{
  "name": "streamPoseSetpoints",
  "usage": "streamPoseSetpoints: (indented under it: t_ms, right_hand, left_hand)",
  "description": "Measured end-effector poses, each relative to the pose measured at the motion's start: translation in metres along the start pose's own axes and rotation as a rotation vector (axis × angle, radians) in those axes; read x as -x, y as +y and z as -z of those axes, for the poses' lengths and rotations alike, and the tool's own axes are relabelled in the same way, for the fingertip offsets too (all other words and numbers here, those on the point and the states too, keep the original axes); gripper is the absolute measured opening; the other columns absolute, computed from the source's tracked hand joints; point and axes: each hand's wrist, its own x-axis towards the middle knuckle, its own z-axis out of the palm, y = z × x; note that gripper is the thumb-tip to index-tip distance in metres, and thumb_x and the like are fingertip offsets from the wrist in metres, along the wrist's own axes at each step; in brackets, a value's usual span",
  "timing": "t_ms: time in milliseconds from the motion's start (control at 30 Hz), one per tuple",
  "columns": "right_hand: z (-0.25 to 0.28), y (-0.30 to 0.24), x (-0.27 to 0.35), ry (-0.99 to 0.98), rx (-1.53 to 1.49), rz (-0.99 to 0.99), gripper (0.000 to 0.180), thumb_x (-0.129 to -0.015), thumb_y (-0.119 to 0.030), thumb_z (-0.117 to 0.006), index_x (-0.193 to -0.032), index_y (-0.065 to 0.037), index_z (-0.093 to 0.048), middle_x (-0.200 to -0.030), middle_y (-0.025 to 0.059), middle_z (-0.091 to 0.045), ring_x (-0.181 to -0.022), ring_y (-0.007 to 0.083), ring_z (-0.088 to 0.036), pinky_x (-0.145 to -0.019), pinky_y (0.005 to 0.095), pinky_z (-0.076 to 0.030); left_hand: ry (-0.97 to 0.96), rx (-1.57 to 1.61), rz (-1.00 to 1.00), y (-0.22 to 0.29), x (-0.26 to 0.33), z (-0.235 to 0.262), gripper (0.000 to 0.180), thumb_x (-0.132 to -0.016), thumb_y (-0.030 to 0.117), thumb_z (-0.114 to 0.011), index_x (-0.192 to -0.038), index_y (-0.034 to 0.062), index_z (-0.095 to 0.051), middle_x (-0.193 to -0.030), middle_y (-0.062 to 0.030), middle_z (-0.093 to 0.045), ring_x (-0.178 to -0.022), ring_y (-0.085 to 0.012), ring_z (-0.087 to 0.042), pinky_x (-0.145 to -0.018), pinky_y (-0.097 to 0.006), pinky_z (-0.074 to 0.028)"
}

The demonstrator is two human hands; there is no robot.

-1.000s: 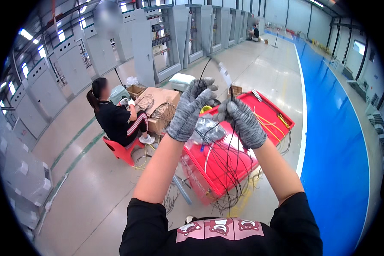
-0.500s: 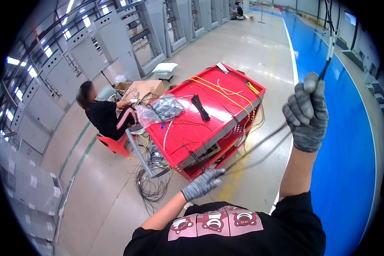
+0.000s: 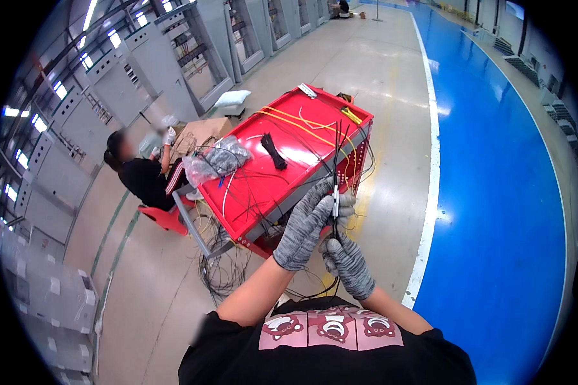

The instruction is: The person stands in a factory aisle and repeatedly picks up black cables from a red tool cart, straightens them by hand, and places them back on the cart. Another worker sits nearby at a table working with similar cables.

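Note:
In front of my chest I hold a bundle of thin black cables upright, its loose ends fanning out at the top. White sleeves sit on the cables partway down. My left hand, in a grey knitted glove, is closed round the bundle beside these sleeves. Just below it my right hand, gloved alike, grips the same cables with bent fingers. Under the right hand the cables hang down and curve left near my shirt. Some of the fingertips are hidden behind the bundle.
Beyond my hands stands a red cart bearing yellow cables, a black cable bundle and a clear plastic bag. Left of it a co-worker sits on a red chair. Coiled black cables lie by the cart's handle.
My right hand has come down from high on the right to just below my left. My left hand has moved up along the cables. The co-worker has raised a hand.

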Motion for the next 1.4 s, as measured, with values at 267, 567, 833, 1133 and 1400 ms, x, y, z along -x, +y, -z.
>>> streamPoseSetpoints:
  t_ms: [267, 567, 833, 1133, 1400]
  right_hand:
    - [-0.001, 0.026, 0.019, -0.135, 0.106, -0.064, 0.026, -0.096, -0.023, -0.046, -0.107, -0.001, -0.055, -0.069, 0.0001, -0.051, -0.061, 0.0075, -0.048, -0.056, 0.0226, -0.041]
    - [-0.013, 0.013, -0.007, -0.424, 0.305, 0.059, 0.057, -0.077, -0.016, -0.071, -0.126, -0.003, -0.046, -0.11, 0.0041, -0.055, -0.101, 0.0128, -0.053, -0.088, 0.0293, -0.044]
    - [-0.114, 0.017, -0.004, -0.454, 0.097, -0.038, 0.029, -0.081, -0.013, -0.066, -0.107, -0.003, -0.058, -0.094, 0.0034, -0.062, -0.085, 0.0116, -0.058, -0.076, 0.0268, -0.048]
    - [-0.259, 0.085, 0.035, -0.623, 0.171, -0.098, 0.014, -0.085, -0.013, -0.063, -0.092, -0.001, -0.059, -0.075, 0.004, -0.062, -0.067, 0.0099, -0.058, -0.062, 0.0231, -0.047]
    - [-0.376, 0.112, 0.085, -0.736, 0.134, -0.105, 0.013, -0.085, -0.014, -0.064, -0.086, -0.003, -0.058, -0.067, 0.0018, -0.058, -0.057, 0.008, -0.054, -0.054, 0.0211, -0.044]
  left_hand:
    - [0.178, 0.086, 0.105, -0.013, 0.045, 0.009, 0.041, -0.09, 0.013, -0.055, -0.127, 0.0003, -0.043, -0.098, -0.0114, -0.062, -0.083, -0.0145, -0.061, -0.074, -0.027, -0.052]
    - [0.313, -0.321, 0.001, 0.012, 0.115, 0.029, 0.029, -0.09, 0.005, -0.051, -0.117, -0.0014, -0.044, -0.099, -0.0141, -0.063, -0.081, -0.0166, -0.064, -0.072, -0.026, -0.052]
    - [0.529, -0.732, -0.052, 0.053, 0.211, 0.053, 0.015, -0.086, 0.001, -0.058, -0.1, -0.0005, -0.055, -0.086, -0.0063, -0.062, -0.074, -0.0099, -0.062, -0.064, -0.021, -0.05]
    - [0.726, -0.53, -0.14, 0.101, 0.361, 0.106, 0.012, -0.085, 0.003, -0.06, -0.096, -0.0003, -0.054, -0.081, -0.0055, -0.061, -0.072, -0.0106, -0.06, -0.064, -0.022, -0.049]
    - [0.833, -0.318, -0.121, 0.151, 0.477, 0.117, 0.021, -0.087, 0.018, -0.061, -0.096, 0.001, -0.053, -0.08, -0.0075, -0.061, -0.073, -0.016, -0.064, -0.064, -0.025, -0.05]
